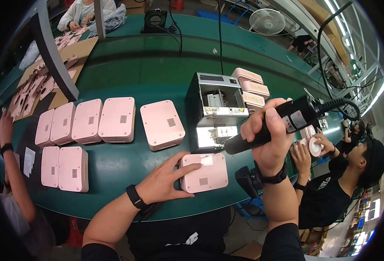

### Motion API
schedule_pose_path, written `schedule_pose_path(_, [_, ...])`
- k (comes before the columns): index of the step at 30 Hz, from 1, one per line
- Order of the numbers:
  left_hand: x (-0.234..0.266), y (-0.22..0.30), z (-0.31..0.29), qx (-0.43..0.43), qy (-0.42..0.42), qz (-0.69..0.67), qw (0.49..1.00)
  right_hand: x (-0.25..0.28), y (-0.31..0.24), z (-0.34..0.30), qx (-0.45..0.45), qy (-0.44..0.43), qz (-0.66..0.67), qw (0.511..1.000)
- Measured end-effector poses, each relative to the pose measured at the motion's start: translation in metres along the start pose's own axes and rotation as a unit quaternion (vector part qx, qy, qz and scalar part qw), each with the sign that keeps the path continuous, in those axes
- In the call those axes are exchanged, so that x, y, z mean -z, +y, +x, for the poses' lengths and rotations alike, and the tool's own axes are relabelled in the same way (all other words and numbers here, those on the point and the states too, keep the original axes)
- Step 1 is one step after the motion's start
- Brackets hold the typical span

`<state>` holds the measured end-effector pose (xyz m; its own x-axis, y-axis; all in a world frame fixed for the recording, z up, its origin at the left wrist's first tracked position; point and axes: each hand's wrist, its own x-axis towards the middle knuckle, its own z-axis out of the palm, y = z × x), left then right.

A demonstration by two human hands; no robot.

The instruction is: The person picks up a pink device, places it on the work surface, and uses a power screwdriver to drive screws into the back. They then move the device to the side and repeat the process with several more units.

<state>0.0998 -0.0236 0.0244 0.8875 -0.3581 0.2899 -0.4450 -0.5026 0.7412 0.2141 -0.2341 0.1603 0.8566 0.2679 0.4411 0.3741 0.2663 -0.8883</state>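
One green tabletop (pixel 126 163) carries rows of pink housings (pixel 87 119) at centre left. Pink housing (pixel 203 172) sits lower centre, left hand (pixel 166 180) flat on it, fingers spread. Right hand (pixel 268 135) clamps black electric screwdriver (pixel 270 126), tip raised above housing. Screw-driving step, likely; next needs tip lowered onto a hole.

Left hand (pixel 163 180) flat, right grip (pixel 265 135) clenched.

Bare forearms, black sleeves above the elbows, a black wristband on each wrist.
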Motion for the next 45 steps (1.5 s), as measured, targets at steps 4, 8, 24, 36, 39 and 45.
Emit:
schedule_pose_path(4, [0.000, 0.000, -0.002, -0.001, -0.002, -0.001, 1.000, -0.012, 0.000, -0.009, 0.002, -0.013, 0.038, 0.999])
schedule_pose_path(8, [-0.001, -0.001, -0.001, -0.008, -0.002, 0.002, 1.000, -0.016, 0.007, -0.012, -0.021, -0.001, 0.050, 0.999])
schedule_pose_path(24, [-0.002, -0.004, 0.001, -0.022, 0.012, 0.003, 1.000, -0.022, 0.024, -0.015, -0.016, -0.004, 0.019, 1.000])
schedule_pose_path(36, [-0.003, -0.004, -0.001, -0.018, 0.007, 0.001, 1.000, -0.001, -0.010, 0.007, 0.056, 0.039, 0.029, 0.997])
schedule_pose_path(39, [-0.004, -0.004, -0.001, -0.022, 0.008, 0.007, 1.000, 0.001, 0.002, 0.014, 0.070, 0.042, -0.043, 0.996])
schedule_pose_path(45, [-0.003, -0.003, -0.003, -0.007, -0.004, 0.010, 1.000, -0.003, -0.002, 0.006, -0.001, 0.015, -0.006, 1.000])
